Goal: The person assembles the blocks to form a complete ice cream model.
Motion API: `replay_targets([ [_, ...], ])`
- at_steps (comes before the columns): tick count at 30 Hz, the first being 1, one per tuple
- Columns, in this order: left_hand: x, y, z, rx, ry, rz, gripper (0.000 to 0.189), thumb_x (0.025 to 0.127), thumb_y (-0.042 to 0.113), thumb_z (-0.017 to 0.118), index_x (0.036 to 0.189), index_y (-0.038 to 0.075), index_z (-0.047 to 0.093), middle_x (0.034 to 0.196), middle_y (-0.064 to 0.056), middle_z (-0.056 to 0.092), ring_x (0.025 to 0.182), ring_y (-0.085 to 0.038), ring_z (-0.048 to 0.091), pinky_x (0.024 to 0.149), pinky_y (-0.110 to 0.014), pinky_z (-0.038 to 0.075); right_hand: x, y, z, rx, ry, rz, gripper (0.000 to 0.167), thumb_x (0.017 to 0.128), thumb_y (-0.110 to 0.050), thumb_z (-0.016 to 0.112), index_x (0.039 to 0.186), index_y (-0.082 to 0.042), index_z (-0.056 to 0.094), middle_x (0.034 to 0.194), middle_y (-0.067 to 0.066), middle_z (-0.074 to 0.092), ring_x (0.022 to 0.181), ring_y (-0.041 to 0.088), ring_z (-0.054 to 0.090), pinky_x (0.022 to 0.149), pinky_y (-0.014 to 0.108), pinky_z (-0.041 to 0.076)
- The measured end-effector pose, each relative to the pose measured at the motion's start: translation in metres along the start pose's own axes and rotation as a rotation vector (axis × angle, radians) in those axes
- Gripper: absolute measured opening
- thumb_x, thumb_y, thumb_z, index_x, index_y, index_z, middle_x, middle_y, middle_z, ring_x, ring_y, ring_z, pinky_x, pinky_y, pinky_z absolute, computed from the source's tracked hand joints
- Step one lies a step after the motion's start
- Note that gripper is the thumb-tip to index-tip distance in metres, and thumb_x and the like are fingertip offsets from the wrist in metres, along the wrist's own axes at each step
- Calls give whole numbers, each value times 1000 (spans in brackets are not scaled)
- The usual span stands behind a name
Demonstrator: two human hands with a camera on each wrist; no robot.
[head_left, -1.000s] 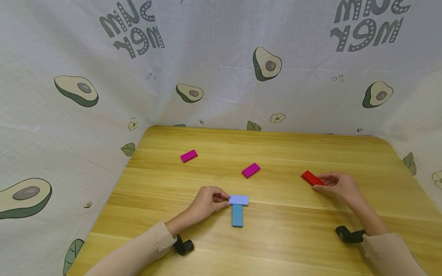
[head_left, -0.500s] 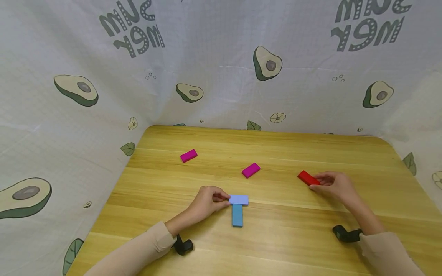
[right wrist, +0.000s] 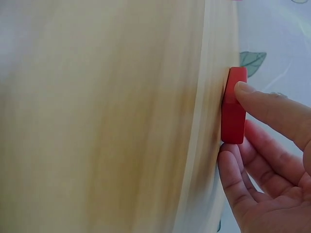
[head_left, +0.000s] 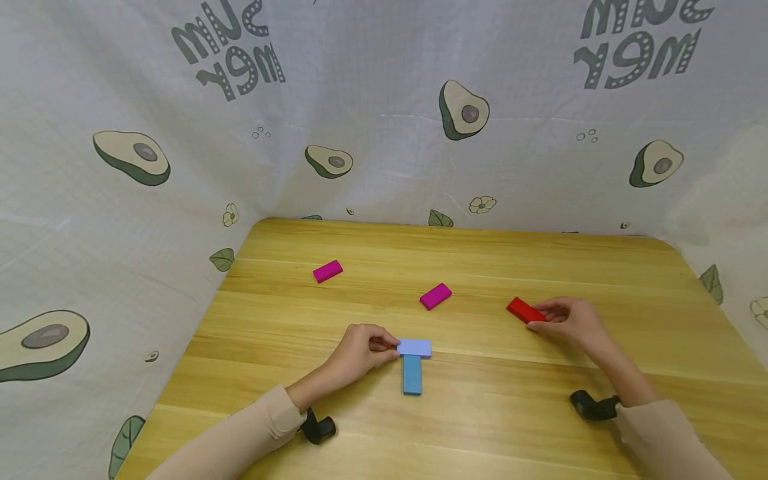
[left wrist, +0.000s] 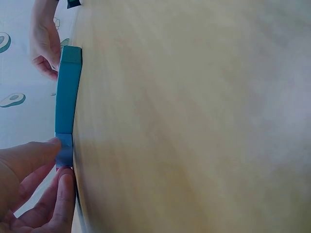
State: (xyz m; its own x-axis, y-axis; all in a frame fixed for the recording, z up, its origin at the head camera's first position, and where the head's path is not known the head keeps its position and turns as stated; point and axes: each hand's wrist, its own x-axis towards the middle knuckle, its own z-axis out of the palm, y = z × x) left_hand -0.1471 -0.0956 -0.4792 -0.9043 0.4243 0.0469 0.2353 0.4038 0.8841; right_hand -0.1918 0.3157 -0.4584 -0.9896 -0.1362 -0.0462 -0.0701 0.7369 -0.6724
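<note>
My left hand (head_left: pixel 361 351) pinches the left end of a lavender block (head_left: pixel 414 347) between thumb and fingers. That block lies crosswise against the far end of a blue block (head_left: pixel 412 375), the two forming a T on the table. In the left wrist view the blue block (left wrist: pixel 68 92) runs away from the pinched one. Off to the right, my right hand (head_left: pixel 574 324) grips a red block (head_left: pixel 525 311) by its near right end. Thumb and fingers press on the red block (right wrist: pixel 235 107) in the right wrist view, close over the wooden surface.
One magenta block (head_left: pixel 436 297) lies on the wooden table (head_left: pixel 480 427) between the T and the red block. Another magenta block (head_left: pixel 328 271) sits farther back on the left. A white curtain (head_left: pixel 384 173) with avocado prints hangs behind the table's far edge.
My right hand has moved a little to the left, carrying the red block with it. The left hand and the two blocks of the T have stayed in place.
</note>
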Motion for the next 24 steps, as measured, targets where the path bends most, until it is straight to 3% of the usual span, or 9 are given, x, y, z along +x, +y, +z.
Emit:
replay_targets([
  [24,0,0,0,0,-5,-12,10,88,3,75,98,3,77,98,-5,72,88,-14,69,75,-19,57,10,-23,19,34,-36,-56,42,81,-17,86,109,10,70,92,13,68,78,21,63,63,22,53],
])
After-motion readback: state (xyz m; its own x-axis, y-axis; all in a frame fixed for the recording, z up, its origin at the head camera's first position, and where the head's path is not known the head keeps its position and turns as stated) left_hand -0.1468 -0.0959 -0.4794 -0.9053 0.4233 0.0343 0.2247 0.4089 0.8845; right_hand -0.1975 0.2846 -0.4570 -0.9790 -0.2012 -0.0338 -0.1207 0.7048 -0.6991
